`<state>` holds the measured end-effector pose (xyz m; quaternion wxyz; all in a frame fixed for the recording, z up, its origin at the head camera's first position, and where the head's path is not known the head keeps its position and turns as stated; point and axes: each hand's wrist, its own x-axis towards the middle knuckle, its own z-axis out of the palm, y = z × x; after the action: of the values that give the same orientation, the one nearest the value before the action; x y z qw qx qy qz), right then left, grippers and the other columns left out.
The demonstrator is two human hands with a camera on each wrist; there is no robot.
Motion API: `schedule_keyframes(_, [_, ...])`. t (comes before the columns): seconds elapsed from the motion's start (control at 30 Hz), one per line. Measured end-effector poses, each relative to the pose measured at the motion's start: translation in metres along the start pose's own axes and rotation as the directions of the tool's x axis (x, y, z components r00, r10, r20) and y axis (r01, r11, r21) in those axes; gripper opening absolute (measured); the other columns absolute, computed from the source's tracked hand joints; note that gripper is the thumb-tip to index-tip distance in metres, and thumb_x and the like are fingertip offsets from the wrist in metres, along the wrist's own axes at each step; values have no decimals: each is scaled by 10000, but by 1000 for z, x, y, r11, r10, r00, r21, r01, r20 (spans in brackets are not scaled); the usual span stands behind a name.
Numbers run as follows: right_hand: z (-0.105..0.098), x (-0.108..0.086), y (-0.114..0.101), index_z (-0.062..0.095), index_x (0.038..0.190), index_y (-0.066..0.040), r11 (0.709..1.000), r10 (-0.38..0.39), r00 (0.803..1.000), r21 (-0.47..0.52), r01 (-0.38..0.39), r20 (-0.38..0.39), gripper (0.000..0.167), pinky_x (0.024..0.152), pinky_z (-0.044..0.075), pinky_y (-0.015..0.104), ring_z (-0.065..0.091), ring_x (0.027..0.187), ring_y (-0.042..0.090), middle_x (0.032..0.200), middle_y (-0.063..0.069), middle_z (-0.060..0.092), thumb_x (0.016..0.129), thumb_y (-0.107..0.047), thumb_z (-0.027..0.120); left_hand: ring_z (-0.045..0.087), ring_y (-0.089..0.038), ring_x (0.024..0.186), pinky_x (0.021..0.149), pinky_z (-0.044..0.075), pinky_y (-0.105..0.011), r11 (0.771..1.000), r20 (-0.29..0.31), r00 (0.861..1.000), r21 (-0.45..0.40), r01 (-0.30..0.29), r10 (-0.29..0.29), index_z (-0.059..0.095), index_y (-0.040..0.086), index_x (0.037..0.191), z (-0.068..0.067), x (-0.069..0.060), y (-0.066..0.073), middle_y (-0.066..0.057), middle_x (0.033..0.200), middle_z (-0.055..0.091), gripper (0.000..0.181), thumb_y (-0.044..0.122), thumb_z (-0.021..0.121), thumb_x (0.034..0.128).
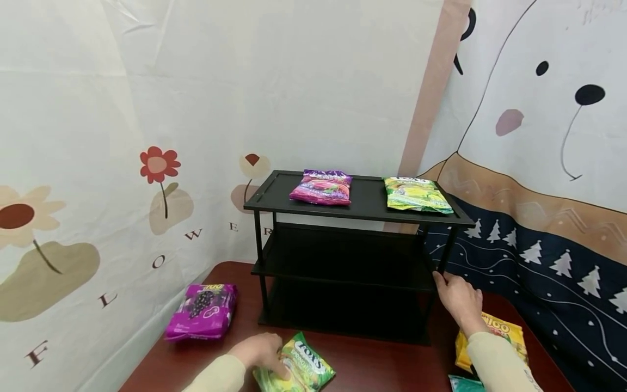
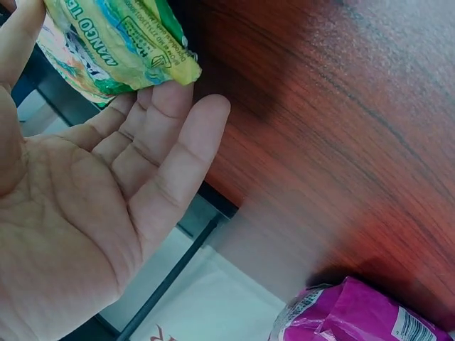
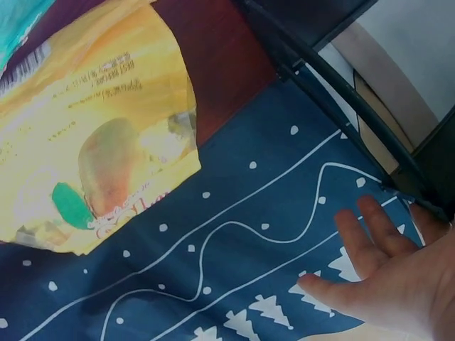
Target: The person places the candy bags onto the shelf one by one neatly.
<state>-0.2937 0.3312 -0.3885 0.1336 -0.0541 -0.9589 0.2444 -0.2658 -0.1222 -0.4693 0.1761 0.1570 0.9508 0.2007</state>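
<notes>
My left hand (image 1: 259,351) holds a green-and-yellow bag of Fox's candy (image 1: 309,363) low in front of a black three-tier rack (image 1: 362,216). In the left wrist view the fingers (image 2: 160,153) lie behind this bag, with the thumb on its other side. At the rack's right front post, my right hand (image 1: 459,300) grips the corner by the middle shelf; the thumb is hidden in the right wrist view, where the other fingers (image 3: 359,241) spread loosely. On the top shelf lie a purple-pink candy bag (image 1: 323,188) and a yellow-green one (image 1: 415,194).
A purple grape candy bag (image 1: 203,313) lies left of the rack on the dark red table (image 1: 377,362). Under the right forearm are a yellow mango candy bag (image 1: 509,335) and a teal packet (image 1: 465,384). Printed fabric (image 1: 318,81) hangs behind and at both sides.
</notes>
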Motion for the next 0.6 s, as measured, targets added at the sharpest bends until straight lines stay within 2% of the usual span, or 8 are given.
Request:
schedule_keyframes(0.17, [-8,3,0,492,1384,106,998,-27,998,-58,31,65,678,990,208,733,440,1207,575,1364,375,467,1065,-469,328,546,-203,741,768,505,-392,1000,-27,1000,20,-4,4,609,97,820,0,-3,1,-28,807,563,380,339,867,679])
schedule_keyframes(0.37, [-18,7,2,567,1317,100,984,-118,989,-120,129,93,643,966,185,780,419,1243,563,1358,376,473,1067,-452,355,523,-194,693,707,498,-370,1000,-43,999,14,-3,4,576,99,777,-2,-4,2,-27,769,545,388,330,867,667])
schedule_keyframes(0.47, [-19,9,3,575,1334,65,974,-155,982,-151,170,105,642,963,138,810,360,1310,548,1394,368,446,1066,-473,350,514,-191,682,688,495,-367,1000,-58,998,16,-7,8,569,96,769,-1,-5,2,-26,758,536,396,319,874,648])
schedule_keyframes(0.6, [-19,12,5,579,1350,35,970,-159,978,-165,180,133,635,980,58,821,272,1370,535,1438,359,392,1063,-483,350,515,-188,692,696,498,-371,1000,-65,998,18,-13,14,583,84,782,-2,-6,3,-29,766,535,391,294,881,641])
